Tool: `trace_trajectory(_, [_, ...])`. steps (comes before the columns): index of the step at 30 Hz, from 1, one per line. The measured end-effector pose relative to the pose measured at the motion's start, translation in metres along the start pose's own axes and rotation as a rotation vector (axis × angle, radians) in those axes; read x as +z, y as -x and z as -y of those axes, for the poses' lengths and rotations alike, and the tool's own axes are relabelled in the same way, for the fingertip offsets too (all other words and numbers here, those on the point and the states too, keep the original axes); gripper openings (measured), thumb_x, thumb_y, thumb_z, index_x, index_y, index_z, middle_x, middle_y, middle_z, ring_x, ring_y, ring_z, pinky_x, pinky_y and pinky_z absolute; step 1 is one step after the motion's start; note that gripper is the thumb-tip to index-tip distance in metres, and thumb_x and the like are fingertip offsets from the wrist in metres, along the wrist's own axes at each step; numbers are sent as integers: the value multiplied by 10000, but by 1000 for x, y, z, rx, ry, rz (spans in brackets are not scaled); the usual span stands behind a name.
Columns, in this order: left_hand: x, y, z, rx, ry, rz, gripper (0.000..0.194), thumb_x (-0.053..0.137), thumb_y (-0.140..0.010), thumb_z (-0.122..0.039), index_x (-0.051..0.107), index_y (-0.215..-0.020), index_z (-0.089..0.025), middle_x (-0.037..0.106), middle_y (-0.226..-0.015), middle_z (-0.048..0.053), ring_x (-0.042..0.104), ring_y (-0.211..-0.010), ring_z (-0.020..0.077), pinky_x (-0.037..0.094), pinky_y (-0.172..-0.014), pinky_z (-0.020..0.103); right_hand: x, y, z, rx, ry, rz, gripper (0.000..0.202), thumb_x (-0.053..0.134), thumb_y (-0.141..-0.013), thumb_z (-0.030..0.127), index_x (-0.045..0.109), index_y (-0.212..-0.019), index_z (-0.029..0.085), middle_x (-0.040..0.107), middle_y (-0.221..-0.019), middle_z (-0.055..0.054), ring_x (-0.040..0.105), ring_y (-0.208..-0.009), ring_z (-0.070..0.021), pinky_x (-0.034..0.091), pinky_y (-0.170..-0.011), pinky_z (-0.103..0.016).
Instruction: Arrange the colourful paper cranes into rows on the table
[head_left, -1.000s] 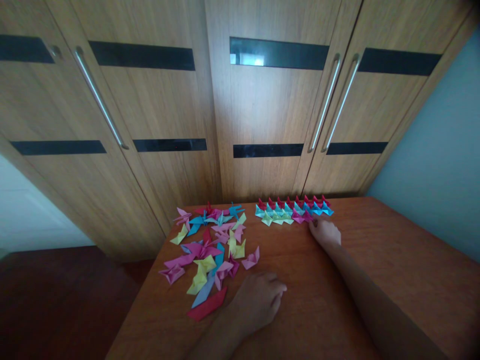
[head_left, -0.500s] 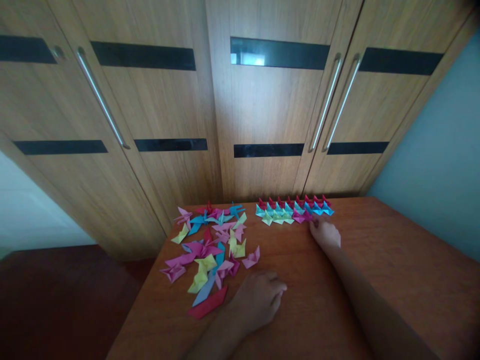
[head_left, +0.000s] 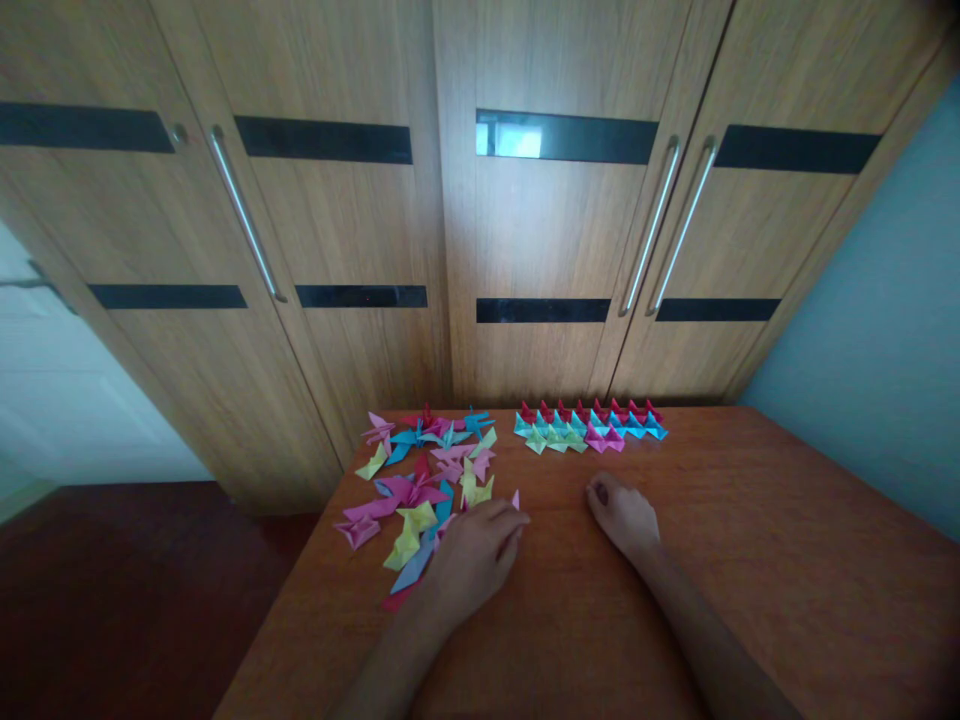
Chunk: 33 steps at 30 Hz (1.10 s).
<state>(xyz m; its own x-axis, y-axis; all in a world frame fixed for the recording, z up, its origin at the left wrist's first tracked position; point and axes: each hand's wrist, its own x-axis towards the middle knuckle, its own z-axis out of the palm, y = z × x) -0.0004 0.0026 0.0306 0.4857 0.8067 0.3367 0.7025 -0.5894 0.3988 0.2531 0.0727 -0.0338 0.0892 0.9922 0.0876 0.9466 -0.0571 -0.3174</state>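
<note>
My left hand (head_left: 480,555) is at the right edge of a loose spread of folded paper pieces, its fingers curled down over a pink paper boat (head_left: 516,498). Only the tip of that boat shows above the fingers. My right hand (head_left: 624,515) rests closed on the table, with nothing visible in it. Beyond it stand tidy rows of paper boats: red (head_left: 577,408) at the back, blue (head_left: 635,427) in the middle, pale green (head_left: 555,438) and two magenta ones (head_left: 604,438) in front.
The loose spread holds yellow boats (head_left: 409,535), magenta pieces (head_left: 405,490), blue cranes (head_left: 405,440) and pink cranes (head_left: 380,428). The brown table (head_left: 750,560) backs onto a wooden wardrobe (head_left: 540,250) with metal handles. Its left edge drops to a dark floor (head_left: 172,600).
My right hand has drawn back toward me from the magenta boats, which stay in the front row. My left hand has moved left and forward over the pink boat. The view has tilted slightly.
</note>
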Motion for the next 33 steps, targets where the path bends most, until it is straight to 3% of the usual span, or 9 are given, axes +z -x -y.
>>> trace_trajectory(3, [-21, 16, 21, -82, -45, -131, 266, 413, -876, -166, 621, -1027, -234, 650, -1022, 38, 604, -946, 164, 477, -841, 273, 0, 6, 2, -41, -37, 1, 182, 435, -876, 342, 591, -857, 250, 660, -819, 1, 608, -740, -151, 301, -557, -216])
trace_trajectory(8, [-60, 58, 73, -328, -231, -347, 262, 435, -871, -322, 633, -1012, -224, 660, -1038, 38, 619, -948, 199, 500, -834, 295, 0, 5, 0, -44, -88, 0, 169, 458, -869, 335, 592, -825, 242, 650, -766, 6, 599, -716, -141, 295, -558, -208])
trace_trajectory(10, [-72, 75, 91, -424, -295, -349, 288, 431, -862, -365, 637, -995, -215, 655, -1045, 41, 630, -905, 204, 513, -797, 293, 1, 4, -1, -55, -97, -9, 164, 460, -866, 335, 589, -821, 244, 649, -761, 10, 596, -704, -139, 289, -552, -208])
trace_trajectory(14, [-83, 97, 111, -462, -397, -274, 311, 419, -847, -360, 638, -995, -197, 651, -1024, 73, 613, -939, 236, 494, -849, 337, 0, 4, -1, -54, -101, -8, 154, 466, -862, 324, 590, -820, 242, 652, -761, 15, 589, -685, -135, 276, -538, -208])
trace_trajectory(20, [-72, 97, 109, -535, -358, -185, 318, 444, -843, -407, 632, -985, -193, 642, -1054, 85, 621, -928, 235, 502, -831, 345, -1, 4, -1, -48, -129, -8, 151, 477, -857, 310, 603, -824, 235, 651, -759, 11, 587, -692, -131, 295, -555, -203])
trace_trajectory(26, [-57, 80, 90, -427, -140, -129, 333, 441, -864, -410, 613, -1078, -221, 659, -1077, 44, 618, -984, 205, 494, -849, 299, 1, 3, -3, -67, -163, -39, 146, 477, -852, 311, 592, -795, 241, 641, -730, 24, 581, -672, -123, 297, -554, -198])
trace_trajectory(33, [-50, 53, 65, -335, -242, -124, 294, 446, -875, -382, 639, -1035, -228, 656, -1054, 66, 583, -993, 241, 454, -883, 376, -2, 3, -2, -49, -159, -9, 147, 481, -854, 311, 607, -818, 245, 650, -748, 20, 591, -695, -127, 296, -554, -198])
